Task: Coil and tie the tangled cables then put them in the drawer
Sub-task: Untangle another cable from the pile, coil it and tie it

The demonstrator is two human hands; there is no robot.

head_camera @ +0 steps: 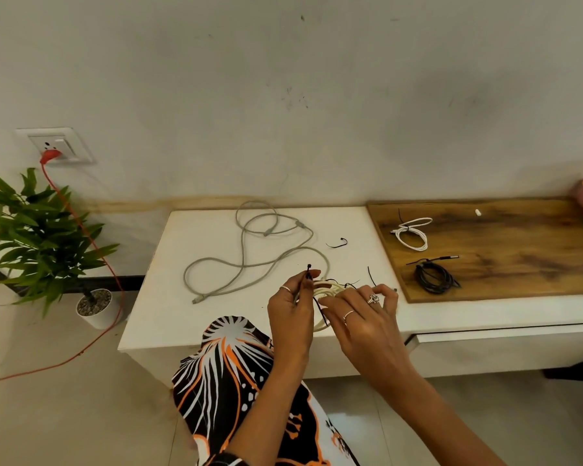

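Head view: a cream cable (330, 290), already wound into a small coil, is held just above the front edge of the white desk (216, 297). The coil is gripped by the right hand (360, 314), whose fingers are curled over its top. A thin black tie (309, 268) is pinched between thumb and fingertips of the left hand (292, 307), its head end pointing upward; its lower part appears to pass round the coil, though this is partly hidden by the hands.

Handling, as judged: the cable is light, soft and springy, and the loops are likely to open if the grip is released before the tie is closed. Hold is best taken across all the loops at one side. The tie is thin, fairly stiff and smooth, so it should be pinched close to its end.

A long grey cable (249, 250) lies loose and uncoiled on the desk behind the hands, and a spare black tie (336, 244) lies near it. Two bundles are laid on the wooden board (519, 264) to the right: a white cable (413, 233) and a black cable (435, 279), both coiled and tied.

A drawer (505, 336) under the desk top at the right is seen slightly ajar. Its contents cannot be seen.
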